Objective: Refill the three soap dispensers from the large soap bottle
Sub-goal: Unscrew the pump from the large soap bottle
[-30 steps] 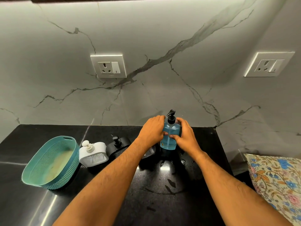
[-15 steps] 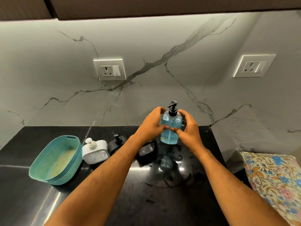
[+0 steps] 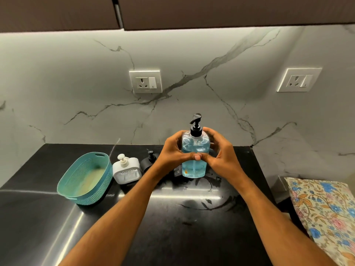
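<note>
Both my hands are on the large soap bottle point(image 3: 195, 150), holding it upright. My left hand point(image 3: 172, 152) wraps the left side, fingers curled round the back, thumb across the front. My right hand point(image 3: 221, 152) mirrors it on the right side, and the two thumb tips touch at the front centre of the bottle. Its black pump point(image 3: 196, 124) is on top, nozzle pointing up-right. The bottle holds blue liquid; I can't tell whether its base rests on the black counter point(image 3: 192, 237) or sits just above it. White dispenser point(image 3: 126, 169) stands to the left on the counter, just beside the teal basket point(image 3: 86, 179). Black dispenser point(image 3: 148, 160) is next to the white one, partly behind my left wrist. Something dark just left of the bottle base, mostly hidden by my hand. Floral cloth point(image 3: 324, 214) at the right edge.
</note>
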The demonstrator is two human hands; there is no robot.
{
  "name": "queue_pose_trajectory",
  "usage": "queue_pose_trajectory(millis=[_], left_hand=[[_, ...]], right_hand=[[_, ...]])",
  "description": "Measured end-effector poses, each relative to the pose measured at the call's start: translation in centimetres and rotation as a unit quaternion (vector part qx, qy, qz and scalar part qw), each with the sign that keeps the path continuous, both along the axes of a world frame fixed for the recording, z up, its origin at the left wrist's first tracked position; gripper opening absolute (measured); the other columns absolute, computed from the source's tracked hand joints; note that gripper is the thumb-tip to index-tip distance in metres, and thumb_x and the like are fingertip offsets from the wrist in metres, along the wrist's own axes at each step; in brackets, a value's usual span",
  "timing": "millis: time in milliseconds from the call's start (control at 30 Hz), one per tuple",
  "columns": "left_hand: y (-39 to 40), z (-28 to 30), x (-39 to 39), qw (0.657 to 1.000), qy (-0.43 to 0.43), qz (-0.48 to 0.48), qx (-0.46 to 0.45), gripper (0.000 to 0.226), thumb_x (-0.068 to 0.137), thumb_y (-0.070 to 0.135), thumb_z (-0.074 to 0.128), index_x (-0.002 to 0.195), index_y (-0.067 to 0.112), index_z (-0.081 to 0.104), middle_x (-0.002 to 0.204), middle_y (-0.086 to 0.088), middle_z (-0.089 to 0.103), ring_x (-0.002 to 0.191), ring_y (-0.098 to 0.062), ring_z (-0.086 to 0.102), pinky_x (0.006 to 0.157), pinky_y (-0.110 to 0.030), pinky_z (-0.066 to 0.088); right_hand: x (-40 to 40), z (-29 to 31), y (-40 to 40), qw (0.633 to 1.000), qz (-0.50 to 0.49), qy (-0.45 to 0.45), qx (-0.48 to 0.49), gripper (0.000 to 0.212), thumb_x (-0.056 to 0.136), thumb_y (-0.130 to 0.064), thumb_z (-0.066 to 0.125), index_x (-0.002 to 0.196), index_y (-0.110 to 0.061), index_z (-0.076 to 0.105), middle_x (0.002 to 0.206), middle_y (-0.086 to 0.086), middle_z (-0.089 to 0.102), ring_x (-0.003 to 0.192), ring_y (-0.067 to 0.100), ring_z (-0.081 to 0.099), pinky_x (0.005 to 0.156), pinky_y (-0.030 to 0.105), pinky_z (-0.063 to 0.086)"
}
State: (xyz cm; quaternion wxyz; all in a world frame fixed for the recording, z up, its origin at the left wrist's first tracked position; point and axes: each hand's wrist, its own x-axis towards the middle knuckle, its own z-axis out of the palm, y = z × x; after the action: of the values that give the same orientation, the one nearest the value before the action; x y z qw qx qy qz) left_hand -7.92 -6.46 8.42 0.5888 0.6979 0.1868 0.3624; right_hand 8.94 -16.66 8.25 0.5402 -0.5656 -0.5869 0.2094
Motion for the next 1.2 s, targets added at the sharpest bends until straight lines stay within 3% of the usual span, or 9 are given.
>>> queue_pose_trajectory(millis=[167,233,367,633,800,900,1000,1067,1200], left_hand=[[-1.4,-1.0,-3.5,0.997,0.004,0.067,0.031,0.061,0.07,0.008,0.093,0.124,0.002,0.065,0.113,-0.013,0.075,0.105,-0.032,0.074,0.093,-0.052,0.06],[-1.6,-1.7,-4.5,0.996,0.019,0.077,0.043,0.06,0.071,0.015,0.094,0.122,0.004,0.065,0.112,-0.01,0.075,0.103,-0.029,0.074,0.091,-0.048,0.061],[-1.9,-2.6,-5.8,0.991,0.044,0.105,0.072,0.059,0.068,0.014,0.096,0.118,0.004,0.067,0.106,-0.006,0.076,0.097,-0.021,0.075,0.086,-0.034,0.062],[-2.4,-2.2,-7.1,0.993,0.022,0.088,0.075,0.054,0.068,0.024,0.094,0.114,0.027,0.065,0.106,0.004,0.076,0.098,-0.016,0.075,0.085,-0.028,0.06],[-2.0,-2.8,-7.6,0.997,0.023,0.061,0.049,0.059,0.067,0.023,0.096,0.117,0.015,0.067,0.107,-0.003,0.076,0.1,-0.022,0.074,0.088,-0.035,0.062],[-1.7,-3.2,-7.6,0.998,0.028,0.052,0.035,0.065,0.068,0.03,0.094,0.122,0.007,0.066,0.109,-0.007,0.075,0.101,-0.028,0.074,0.089,-0.043,0.062],[-1.5,-2.9,-7.3,0.997,0.029,0.06,0.047,0.059,0.069,0.027,0.095,0.118,0.009,0.066,0.107,-0.005,0.075,0.1,-0.025,0.074,0.087,-0.039,0.062],[-1.3,-2.7,-7.0,0.995,0.032,0.07,0.057,0.056,0.07,0.02,0.094,0.118,0.012,0.066,0.108,-0.003,0.075,0.1,-0.021,0.074,0.087,-0.033,0.062],[-0.8,-2.7,-6.6,0.996,0.028,0.075,0.046,0.061,0.07,0.012,0.094,0.122,0.003,0.065,0.111,-0.008,0.075,0.102,-0.025,0.074,0.09,-0.042,0.062]], right_hand=[[-2.2,2.6,-1.1,0.997,0.065,0.001,-0.04,0.075,0.081,-0.01,0.08,0.148,-0.015,0.048,0.139,-0.001,0.059,0.125,0.017,0.062,0.102,0.042,0.055],[-3.8,4.1,-1.1,0.999,0.024,-0.022,-0.005,0.064,0.082,-0.021,0.08,0.141,-0.015,0.055,0.129,-0.002,0.062,0.118,0.017,0.063,0.095,0.034,0.058],[-7.3,5.2,-0.3,0.976,-0.098,-0.189,0.038,0.052,0.073,-0.045,0.09,0.108,-0.013,0.069,0.098,-0.004,0.067,0.084,0.007,0.064,0.073,0.015,0.055],[-10.1,4.8,0.0,0.962,-0.193,-0.193,0.01,0.039,0.076,-0.048,0.086,0.086,-0.014,0.069,0.076,-0.006,0.066,0.065,0.004,0.061,0.062,0.009,0.049],[-9.9,5.9,-1.0,0.977,-0.103,-0.183,-0.026,0.032,0.08,-0.025,0.087,0.104,-0.009,0.075,0.094,0.001,0.076,0.084,0.008,0.071,0.08,0.021,0.059],[-9.4,6.7,-1.4,0.989,-0.053,-0.129,-0.054,0.055,0.078,-0.01,0.087,0.13,-0.01,0.066,0.116,0.002,0.074,0.105,0.01,0.071,0.094,0.025,0.058],[-9.8,6.5,-1.0,0.982,-0.101,-0.152,-0.057,0.076,0.07,-0.03,0.094,0.135,-0.014,0.059,0.116,-0.007,0.067,0.098,0.003,0.068,0.087,0.009,0.053],[-10.2,6.3,-0.8,0.977,-0.134,-0.16,-0.035,0.069,0.067,-0.031,0.095,0.125,-0.013,0.061,0.108,-0.008,0.066,0.091,-0.004,0.064,0.082,0.005,0.051],[-9.5,7.1,-0.7,0.993,-0.079,-0.072,-0.053,0.079,0.073,0.003,0.08,0.142,-0.018,0.049,0.109,-0.001,0.071,0.098,0.01,0.071,0.09,0.029,0.06]])
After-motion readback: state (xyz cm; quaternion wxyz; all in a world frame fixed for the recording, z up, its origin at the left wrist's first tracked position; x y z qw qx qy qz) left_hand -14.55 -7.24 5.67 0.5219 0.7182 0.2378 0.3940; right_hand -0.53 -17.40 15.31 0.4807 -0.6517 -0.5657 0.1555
